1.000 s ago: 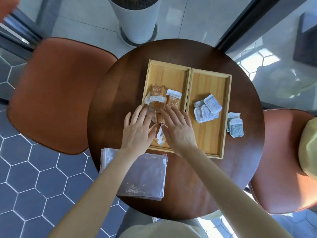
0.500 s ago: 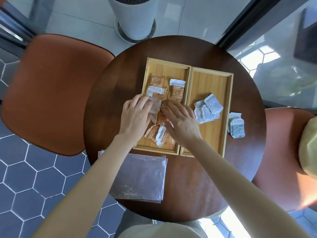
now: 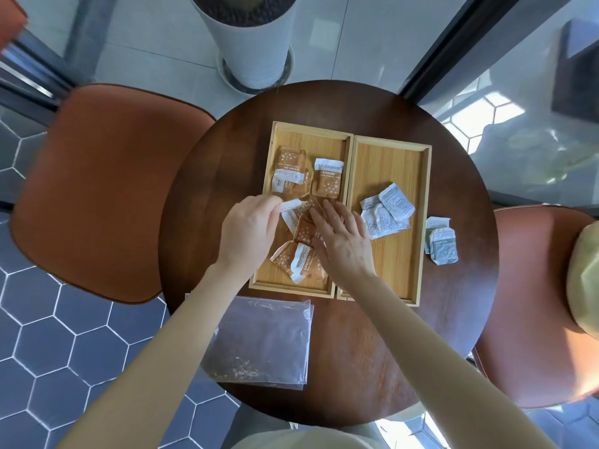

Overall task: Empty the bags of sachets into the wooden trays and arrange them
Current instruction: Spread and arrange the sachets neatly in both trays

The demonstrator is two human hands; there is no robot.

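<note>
Two wooden trays lie side by side on the round table. The left tray (image 3: 309, 131) holds several brown sachets (image 3: 290, 176); the right tray (image 3: 393, 280) holds white sachets (image 3: 385, 212). Over the middle of the left tray, my left hand (image 3: 249, 230) has its fingertips curled on a brown sachet's white end (image 3: 291, 209). My right hand (image 3: 340, 241) lies flat with straight fingers on brown sachets in the same tray. Another brown sachet (image 3: 299, 259) lies between my wrists.
Empty clear plastic bags (image 3: 262, 341) lie at the table's near edge. Two pale sachets (image 3: 442, 243) sit on the table (image 3: 210, 176) right of the trays. Brown chairs (image 3: 97, 189) stand left and right; a white planter (image 3: 249, 40) stands beyond the table.
Both hands have slid toward the far part of the left tray. The left hand's fingers went from flat to curled on a sachet. The near sachet is uncovered.
</note>
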